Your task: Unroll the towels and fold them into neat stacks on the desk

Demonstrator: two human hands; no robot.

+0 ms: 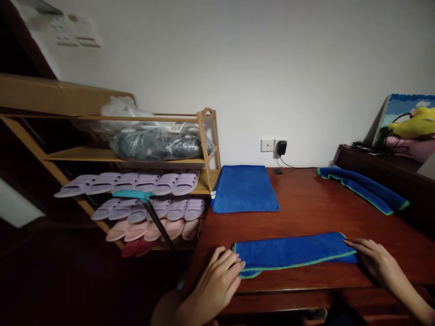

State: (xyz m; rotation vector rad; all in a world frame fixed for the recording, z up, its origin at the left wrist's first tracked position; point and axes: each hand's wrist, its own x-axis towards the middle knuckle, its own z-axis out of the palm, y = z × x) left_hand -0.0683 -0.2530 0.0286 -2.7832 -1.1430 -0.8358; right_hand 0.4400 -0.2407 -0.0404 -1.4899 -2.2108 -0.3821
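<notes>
Left hand [217, 280] and right hand [375, 259] pinch a folded blue cloth [292, 251], likely light and floppy, at sensible holds: its nine- and three-o'clock ends.

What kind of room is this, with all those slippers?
Probably a room in a home or small guesthouse, though I can't be sure. A wooden rack holds rows of lavender slippers, and a green-edged blue cloth lies folded on a wooden table.
</notes>
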